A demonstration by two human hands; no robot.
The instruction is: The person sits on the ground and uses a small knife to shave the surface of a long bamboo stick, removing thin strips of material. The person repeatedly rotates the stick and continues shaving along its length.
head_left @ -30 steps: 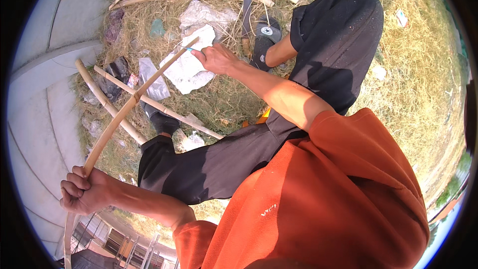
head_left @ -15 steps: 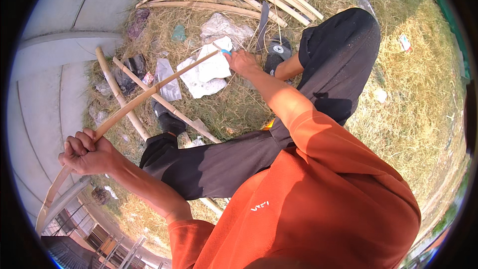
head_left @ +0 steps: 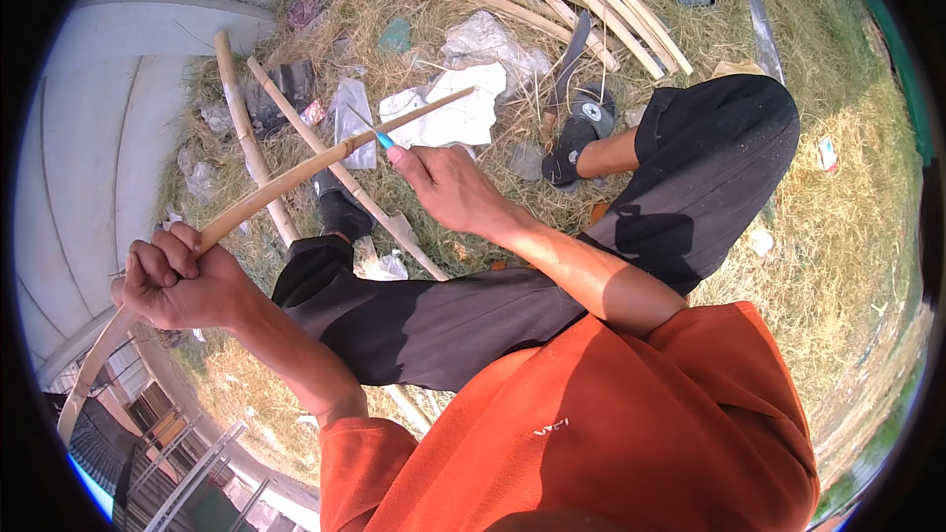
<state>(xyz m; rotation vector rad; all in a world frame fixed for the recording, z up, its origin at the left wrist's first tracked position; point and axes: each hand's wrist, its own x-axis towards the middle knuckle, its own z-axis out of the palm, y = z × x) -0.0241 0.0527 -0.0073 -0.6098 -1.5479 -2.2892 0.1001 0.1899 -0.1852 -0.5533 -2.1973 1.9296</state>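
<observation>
A long split bamboo strip [head_left: 281,185] slants up from the lower left, its far end over white slabs [head_left: 463,118]. My left hand [head_left: 175,281] is closed around the strip near its lower part. In my right hand [head_left: 448,185] is a small knife [head_left: 383,139] with a blue handle, the fingers wrapped round it. Its thin blade crosses the strip beside a node; whether the edge bites into the bamboo I cannot tell. My bent legs in black trousers lie below the strip.
Several bamboo strips [head_left: 591,0] lie piled on dry grass at the back. A dark machete-like blade [head_left: 570,59] is beside my right shoe [head_left: 581,133]. Two bamboo pieces [head_left: 239,108] lean near the grey wall [head_left: 89,158]. A long metal blade [head_left: 761,25] lies far right.
My right hand with the knife has moved back left along the strip, from near its far end to the node. My left hand keeps its grip. The view has shifted slightly.
</observation>
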